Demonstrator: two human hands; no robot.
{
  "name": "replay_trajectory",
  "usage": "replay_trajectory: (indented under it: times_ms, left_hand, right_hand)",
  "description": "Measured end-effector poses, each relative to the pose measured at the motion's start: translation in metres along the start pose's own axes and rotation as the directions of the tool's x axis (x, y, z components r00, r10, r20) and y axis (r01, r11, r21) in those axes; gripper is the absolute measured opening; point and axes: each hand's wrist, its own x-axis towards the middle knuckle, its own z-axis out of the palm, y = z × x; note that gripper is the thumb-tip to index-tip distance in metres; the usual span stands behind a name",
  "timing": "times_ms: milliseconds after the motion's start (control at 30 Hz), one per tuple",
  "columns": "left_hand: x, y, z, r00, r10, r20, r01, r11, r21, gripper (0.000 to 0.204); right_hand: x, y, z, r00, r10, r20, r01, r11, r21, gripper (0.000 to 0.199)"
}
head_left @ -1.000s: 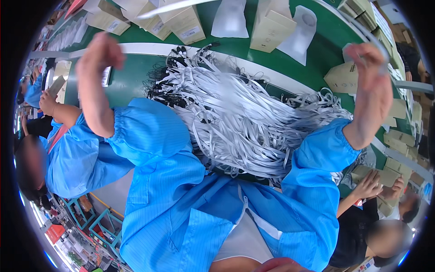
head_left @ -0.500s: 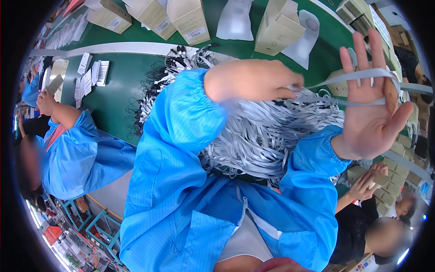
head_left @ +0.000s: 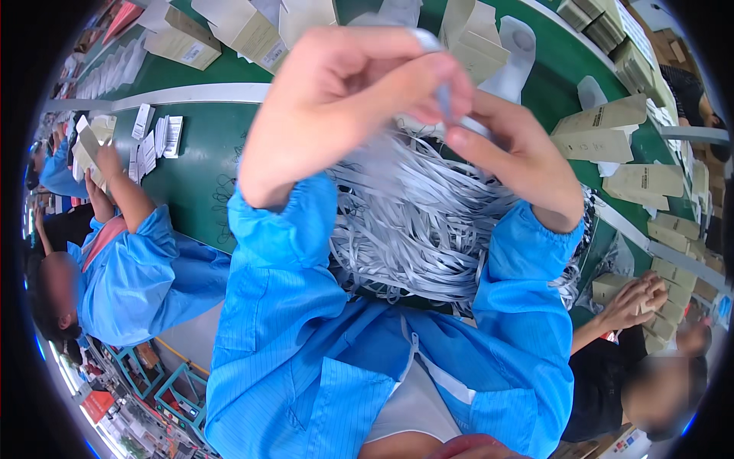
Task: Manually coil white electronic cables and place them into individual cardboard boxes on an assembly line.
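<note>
Above the pile, my left hand (head_left: 344, 92) and my right hand (head_left: 527, 157) meet, partly smeared by motion. A flat grey-white strap (head_left: 475, 127) runs between them. The fingers of my left hand are bent and pinch the strap. My right hand is curled, thumb and fingers closing on the same strap; part of it is hidden behind the fingers. Below lies a large heap of similar flat straps (head_left: 420, 229) on the green table (head_left: 202, 180). Thin black cord loops (head_left: 225, 199) stick out at the heap's left side.
White labelled cards (head_left: 157, 138) lie on the left. Open beige boxes (head_left: 183, 42) and white pouches (head_left: 514, 57) stand beyond a white rail (head_left: 206, 94). More beige boxes (head_left: 600, 126) are at the right. A co-worker (head_left: 126, 268) sits left, another (head_left: 604, 398) right.
My right hand, open before with the strap looped round it, has moved left and curled closed. My left hand has moved up and left, so both hands now meet at the strap.
</note>
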Motion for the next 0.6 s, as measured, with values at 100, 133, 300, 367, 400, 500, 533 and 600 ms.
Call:
replay_trajectory:
  times_ms: [100, 133, 300, 367, 400, 500, 533, 600]
  left_hand:
    - [-0.005, 0.011, -0.024, 0.984, -0.167, 0.064, 0.168, 0.986, -0.011, 0.028]
    - [-0.007, 0.009, -0.027, 0.984, -0.167, 0.058, 0.168, 0.986, -0.01, 0.028]
    - [-0.015, 0.017, -0.027, 0.868, -0.463, -0.179, 0.495, 0.781, 0.382, 0.031]
    - [-0.015, 0.03, -0.022, 0.794, -0.554, -0.252, 0.567, 0.523, 0.636, 0.038]
    - [-0.012, 0.021, -0.019, 0.793, -0.556, -0.249, 0.567, 0.524, 0.636, 0.038]
    - [0.005, -0.024, 0.005, 0.939, 0.287, 0.191, -0.337, 0.647, 0.684, 0.064]
    - [0.007, -0.035, 0.015, 0.917, 0.254, 0.307, -0.383, 0.773, 0.506, 0.076]
    - [0.018, -0.053, 0.036, 0.853, 0.185, 0.489, -0.315, 0.928, 0.2, 0.083]
  right_hand:
    - [-0.012, 0.002, -0.006, 0.988, -0.108, -0.114, 0.102, 0.993, -0.059, 0.018]
    - [-0.017, 0.005, -0.008, 0.97, -0.166, -0.175, 0.152, 0.984, -0.092, 0.018]
    - [-0.035, 0.0, -0.008, 0.925, -0.149, -0.351, 0.108, 0.985, -0.134, 0.02]
    - [-0.034, -0.007, -0.002, 0.934, -0.137, -0.329, 0.053, 0.966, -0.253, 0.02]
    - [-0.033, -0.01, 0.001, 0.942, -0.123, -0.312, -0.001, 0.93, -0.368, 0.02]
    - [-0.037, -0.008, 0.007, 0.942, -0.15, -0.301, -0.019, 0.871, -0.491, 0.02]
    - [-0.036, -0.007, 0.009, 0.938, -0.198, -0.283, 0.03, 0.863, -0.504, 0.019]
    - [-0.04, -0.009, 0.01, 0.933, -0.252, -0.258, 0.086, 0.851, -0.518, 0.02]
